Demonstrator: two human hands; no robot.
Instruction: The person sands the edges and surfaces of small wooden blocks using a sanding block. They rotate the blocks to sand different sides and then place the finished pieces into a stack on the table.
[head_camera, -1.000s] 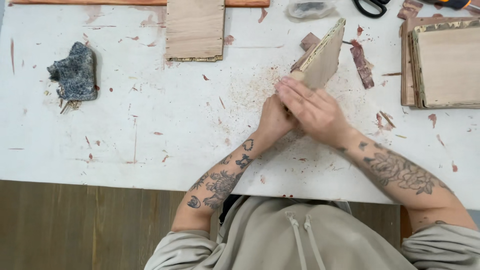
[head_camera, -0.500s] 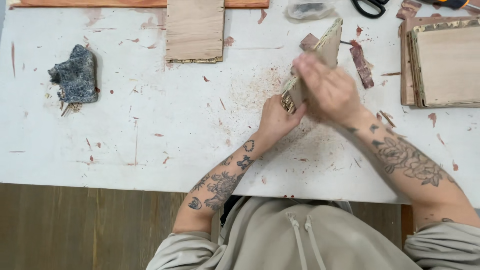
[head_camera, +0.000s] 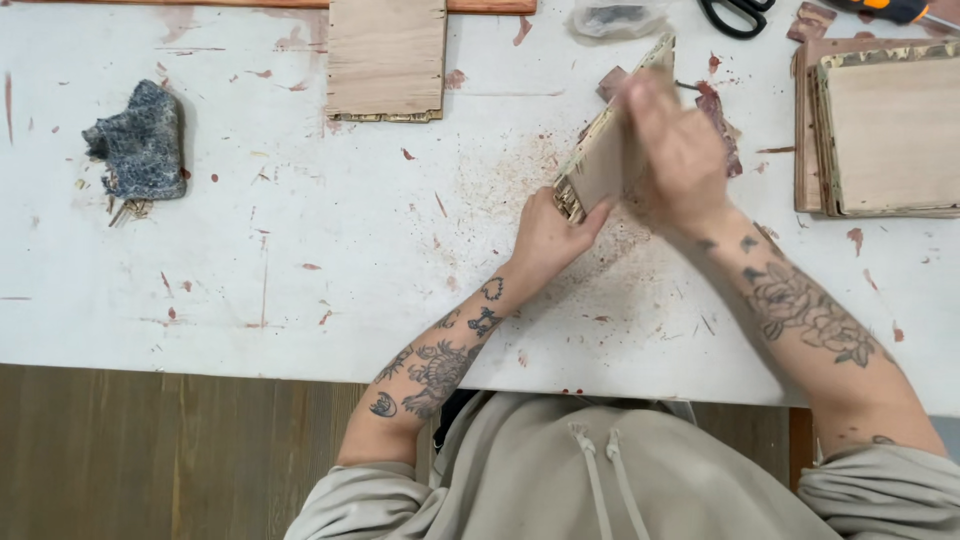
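Head view, looking straight down: a person in a beige hooded top works at a white bench (head_camera: 250, 270) stained with reddish dust and splinters. The left hand (head_camera: 545, 238) grips the near lower corner of a thin wooden panel (head_camera: 605, 160), fingers curled around its rough, layered edge, and holds it tilted up on edge above the bench. The right hand (head_camera: 680, 150) is pressed flat against the panel's upper face; it is motion-blurred, so whether it clasps anything cannot be told. Both forearms carry dark tattoos.

The panel sits right of the bench's centre, over the thickest scatter of red-brown shavings (head_camera: 520, 170). Just beyond it lie small reddish wood scraps (head_camera: 718, 115), partly hidden by the right hand. Well apart to the left rests a crumpled dark grey-blue cloth (head_camera: 140, 145). At the far edge lies a flat wooden board (head_camera: 385, 55). To the right, a stack of similar boards (head_camera: 885, 130) lies close to the bench's end. Black-handled scissors (head_camera: 735, 12), a clear plastic bag (head_camera: 615, 17) and an orange-handled tool (head_camera: 895, 10) lie along the top edge.
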